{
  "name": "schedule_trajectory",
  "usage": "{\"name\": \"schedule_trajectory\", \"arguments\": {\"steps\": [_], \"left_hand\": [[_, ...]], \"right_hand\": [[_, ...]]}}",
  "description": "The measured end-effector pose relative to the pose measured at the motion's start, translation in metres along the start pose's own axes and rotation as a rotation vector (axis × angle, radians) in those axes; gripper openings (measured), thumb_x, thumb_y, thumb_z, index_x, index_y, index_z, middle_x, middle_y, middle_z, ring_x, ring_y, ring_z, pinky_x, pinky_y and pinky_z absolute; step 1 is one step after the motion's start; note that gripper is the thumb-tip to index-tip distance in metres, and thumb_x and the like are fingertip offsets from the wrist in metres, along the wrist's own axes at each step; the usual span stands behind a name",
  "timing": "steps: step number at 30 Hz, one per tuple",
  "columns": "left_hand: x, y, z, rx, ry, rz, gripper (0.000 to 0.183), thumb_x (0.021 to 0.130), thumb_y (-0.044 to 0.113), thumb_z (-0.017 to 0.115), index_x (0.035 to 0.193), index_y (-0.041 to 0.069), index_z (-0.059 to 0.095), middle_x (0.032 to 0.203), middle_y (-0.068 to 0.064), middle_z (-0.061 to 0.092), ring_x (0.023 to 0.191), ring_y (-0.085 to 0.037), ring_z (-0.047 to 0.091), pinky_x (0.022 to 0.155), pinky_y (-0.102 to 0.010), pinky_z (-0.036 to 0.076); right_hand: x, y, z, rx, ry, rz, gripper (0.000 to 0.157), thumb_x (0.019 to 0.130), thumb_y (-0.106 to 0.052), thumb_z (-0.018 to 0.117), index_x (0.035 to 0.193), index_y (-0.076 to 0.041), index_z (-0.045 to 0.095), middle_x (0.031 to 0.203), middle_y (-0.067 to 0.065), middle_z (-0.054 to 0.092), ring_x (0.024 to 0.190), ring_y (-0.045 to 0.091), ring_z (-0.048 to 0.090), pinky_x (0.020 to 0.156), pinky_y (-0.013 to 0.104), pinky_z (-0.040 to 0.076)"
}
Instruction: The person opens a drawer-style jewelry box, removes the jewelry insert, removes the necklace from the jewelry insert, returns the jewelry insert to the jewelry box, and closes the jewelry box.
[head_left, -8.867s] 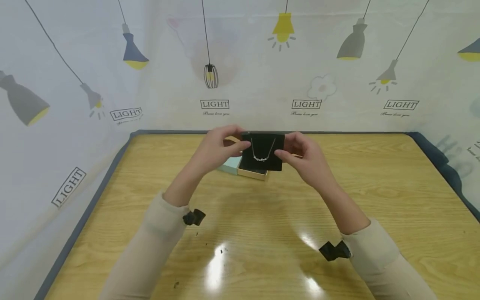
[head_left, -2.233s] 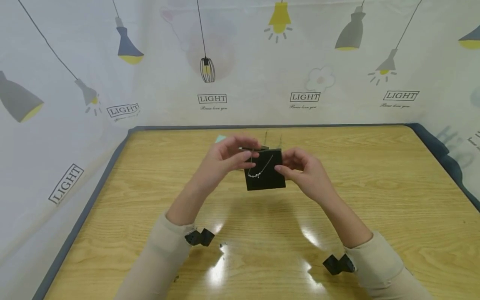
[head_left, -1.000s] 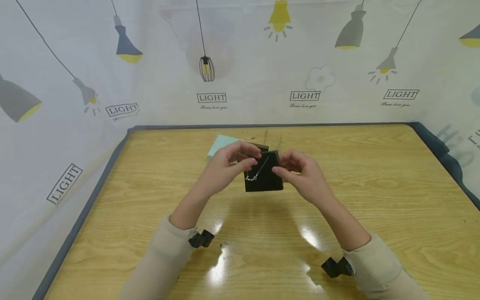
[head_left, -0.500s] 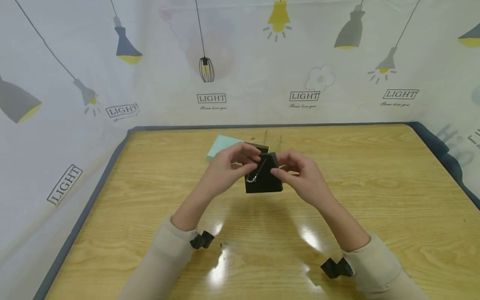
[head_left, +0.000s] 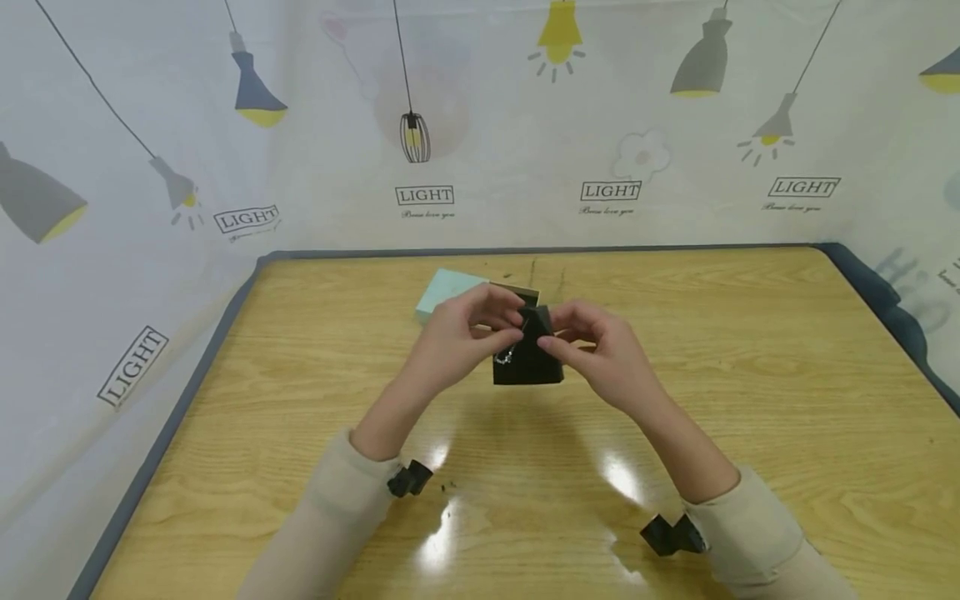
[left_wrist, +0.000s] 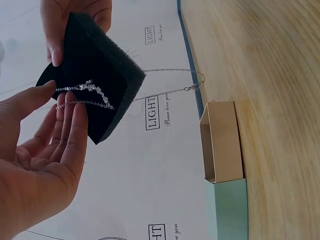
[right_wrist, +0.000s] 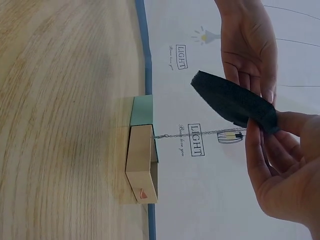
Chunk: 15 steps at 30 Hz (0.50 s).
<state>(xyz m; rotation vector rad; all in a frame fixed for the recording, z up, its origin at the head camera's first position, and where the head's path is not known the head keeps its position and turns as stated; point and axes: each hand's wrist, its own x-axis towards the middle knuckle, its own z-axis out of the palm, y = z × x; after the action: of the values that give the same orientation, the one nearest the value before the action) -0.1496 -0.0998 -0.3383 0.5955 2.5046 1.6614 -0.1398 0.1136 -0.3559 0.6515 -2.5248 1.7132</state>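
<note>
In the head view a black foam jewellery pad (head_left: pixel 536 360) is held up above the table, its upper part bent inward. My right hand (head_left: pixel 600 354) pinches its right edge, thumb on the face and fingers (right_wrist: pixel 256 155) against the back. A silver necklace (left_wrist: pixel 94 89) with a beaded, sparkling front section lies across the pad's face. My left hand (head_left: pixel 457 337) pinches at the chain near the pad's upper left, and both strands run in between thumb and fingers. Behind the pad the rest of the chain (left_wrist: pixel 170 91) hangs free in a loop with its clasp.
On the wooden table (head_left: pixel 300 392) behind the hands stands a drawer-style gift box, its mint sleeve (head_left: pixel 442 292) at the left and its beige drawer (right_wrist: pixel 140 155) pulled out to the right. A white printed curtain (head_left: pixel 510 125) encloses the table's far side.
Since the earliest frame the pad has come down and nearer, and my left hand has shifted from its edge to the chain. Lately the pad bends more and the hands draw closer together.
</note>
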Motion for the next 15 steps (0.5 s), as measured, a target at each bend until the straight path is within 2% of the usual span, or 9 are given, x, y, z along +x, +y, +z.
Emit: {"name": "schedule_trajectory", "arguments": {"steps": [8, 15], "left_hand": [[0.0034, -0.0016, 0.0053, 0.038, 0.023, 0.002, 0.029, 0.09, 0.01, 0.073, 0.118, 0.009, 0.063, 0.103, -0.007, 0.071, 0.096, -0.018, 0.071, 0.085, -0.027, 0.061], [0.0052, -0.0026, 0.0076, 0.1, 0.034, -0.006, 0.029, 0.09, 0.012, 0.074, 0.117, 0.011, 0.064, 0.101, -0.005, 0.072, 0.095, -0.017, 0.071, 0.083, -0.028, 0.061]], "right_hand": [[-0.0002, -0.0004, 0.0012, -0.026, -0.002, 0.0, 0.014, 0.094, -0.008, 0.068, 0.107, -0.004, 0.065, 0.104, 0.014, 0.073, 0.092, 0.021, 0.071, 0.076, 0.023, 0.058], [-0.0004, -0.0001, 0.0027, -0.06, -0.002, 0.006, 0.015, 0.094, -0.009, 0.068, 0.108, -0.005, 0.066, 0.104, 0.013, 0.072, 0.094, 0.027, 0.072, 0.074, 0.023, 0.058]]}}
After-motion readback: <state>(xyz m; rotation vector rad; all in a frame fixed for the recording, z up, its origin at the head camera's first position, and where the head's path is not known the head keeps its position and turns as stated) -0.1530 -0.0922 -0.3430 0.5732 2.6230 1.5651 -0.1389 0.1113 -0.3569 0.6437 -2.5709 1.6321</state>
